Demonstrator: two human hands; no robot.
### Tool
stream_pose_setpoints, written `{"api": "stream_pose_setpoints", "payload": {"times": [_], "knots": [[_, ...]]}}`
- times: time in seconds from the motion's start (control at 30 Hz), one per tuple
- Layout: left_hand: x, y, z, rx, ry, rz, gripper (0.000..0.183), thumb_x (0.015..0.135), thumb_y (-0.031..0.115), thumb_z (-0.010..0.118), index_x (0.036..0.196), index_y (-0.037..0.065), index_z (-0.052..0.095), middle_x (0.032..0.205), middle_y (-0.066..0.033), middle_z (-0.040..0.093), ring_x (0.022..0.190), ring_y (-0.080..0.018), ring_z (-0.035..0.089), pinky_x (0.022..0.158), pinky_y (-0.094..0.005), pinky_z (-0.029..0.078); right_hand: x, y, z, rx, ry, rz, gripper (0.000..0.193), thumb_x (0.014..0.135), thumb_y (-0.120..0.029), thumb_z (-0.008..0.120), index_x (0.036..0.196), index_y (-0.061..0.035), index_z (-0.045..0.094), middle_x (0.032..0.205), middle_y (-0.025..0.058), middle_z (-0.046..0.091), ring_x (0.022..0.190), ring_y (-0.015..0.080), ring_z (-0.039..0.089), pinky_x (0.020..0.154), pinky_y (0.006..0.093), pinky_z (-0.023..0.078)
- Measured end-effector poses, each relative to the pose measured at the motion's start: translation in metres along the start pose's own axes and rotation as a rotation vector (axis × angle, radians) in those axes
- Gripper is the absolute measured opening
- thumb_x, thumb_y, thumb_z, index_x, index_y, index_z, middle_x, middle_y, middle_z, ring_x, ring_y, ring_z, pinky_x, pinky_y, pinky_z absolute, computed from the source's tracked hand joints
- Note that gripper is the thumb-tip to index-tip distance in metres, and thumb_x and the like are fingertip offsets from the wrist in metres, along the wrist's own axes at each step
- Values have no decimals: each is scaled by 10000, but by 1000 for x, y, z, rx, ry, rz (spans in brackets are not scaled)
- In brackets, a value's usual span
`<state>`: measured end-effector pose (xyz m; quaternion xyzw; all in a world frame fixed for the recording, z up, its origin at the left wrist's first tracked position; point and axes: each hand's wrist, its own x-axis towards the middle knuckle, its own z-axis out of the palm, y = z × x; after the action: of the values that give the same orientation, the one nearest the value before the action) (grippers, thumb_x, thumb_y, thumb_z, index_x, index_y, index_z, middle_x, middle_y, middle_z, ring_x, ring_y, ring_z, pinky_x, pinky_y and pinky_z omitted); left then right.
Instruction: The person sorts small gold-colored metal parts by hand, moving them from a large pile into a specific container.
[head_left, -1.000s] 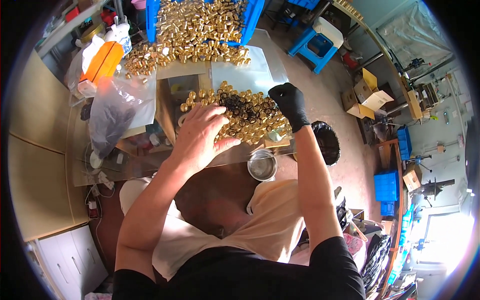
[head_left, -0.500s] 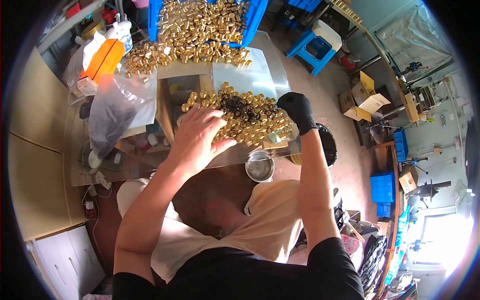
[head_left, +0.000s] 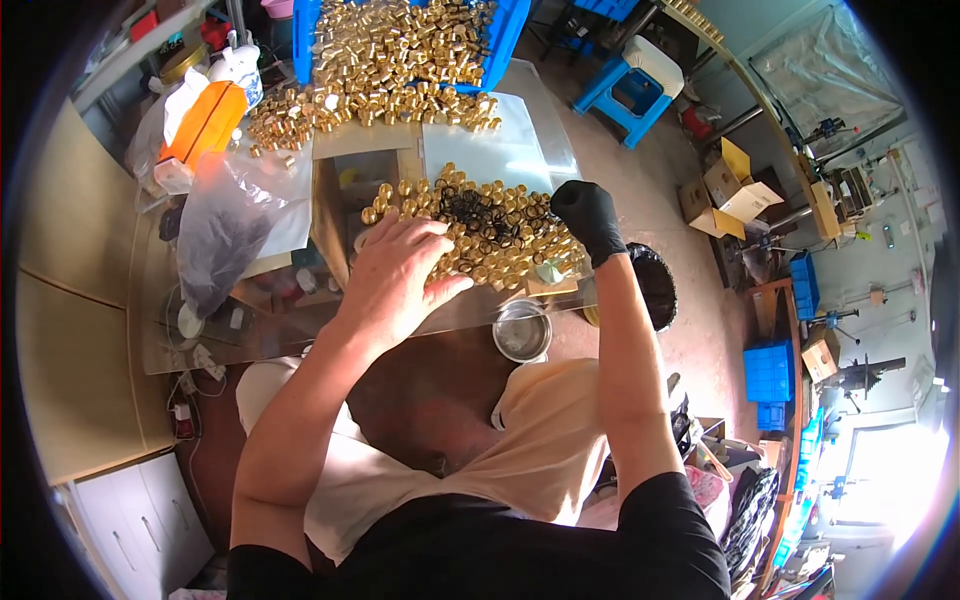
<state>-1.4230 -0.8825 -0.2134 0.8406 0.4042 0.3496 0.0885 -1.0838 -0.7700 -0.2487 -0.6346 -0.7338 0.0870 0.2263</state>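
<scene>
Small round brass-coloured metal caps [head_left: 505, 262] lie spread in a layer on the glass-topped table [head_left: 260, 340] in front of me. A tangle of thin black rings [head_left: 472, 212] sits on top of them near the middle. My bare left hand [head_left: 398, 262] rests over the left side of the caps, its fingers and thumb apart. At the right edge of the caps is my right hand [head_left: 590, 218] in a black glove. Its fingers are curled together, and whatever they hold, if anything, is hidden.
A blue crate [head_left: 508, 50] tipped toward me spills more brass caps behind. An orange tissue box [head_left: 203, 122] and a plastic bag [head_left: 225, 225] lie at the left. Below the table's front edge stand a metal pot [head_left: 522, 332] and a black-lined bin [head_left: 652, 290].
My gloved right hand has shifted very slightly and its fingers look more tightly curled. My left hand stays in place on the caps.
</scene>
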Motion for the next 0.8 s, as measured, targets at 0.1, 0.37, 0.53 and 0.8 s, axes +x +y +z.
{"api": "stream_pose_setpoints", "payload": {"times": [0.1,0.37,0.53,0.8], "knots": [[1,1,-1,5,7,3,313,810,239,799,1015,51,655,1177,-103,652,1107,-328,586,1021,-444,451,1,2,-6,3,18,61,143,764,-212,724,793,-76,753,780,131,730,738,295,720,706,378,557],[1,-1,3,3,-4,2,313,802,236,804,1000,48,653,1173,-100,655,1082,-319,590,993,-435,464,8,-13,8,109,129,64,139,781,-199,733,818,-66,755,787,133,736,726,261,726,698,357,558],[2,1,3,-20,-3,12,297,791,222,812,961,51,639,1145,-101,659,1045,-314,597,970,-427,469,12,-7,6,75,72,71,151,761,-215,754,828,-81,774,767,113,737,713,257,722,697,364,558],[2,0,2,-31,-31,9,284,820,261,786,942,45,649,1113,-106,662,1045,-303,613,1021,-453,433,12,17,-3,155,83,196,154,738,-186,793,813,-53,778,771,87,752,700,190,706,680,331,539]]}}
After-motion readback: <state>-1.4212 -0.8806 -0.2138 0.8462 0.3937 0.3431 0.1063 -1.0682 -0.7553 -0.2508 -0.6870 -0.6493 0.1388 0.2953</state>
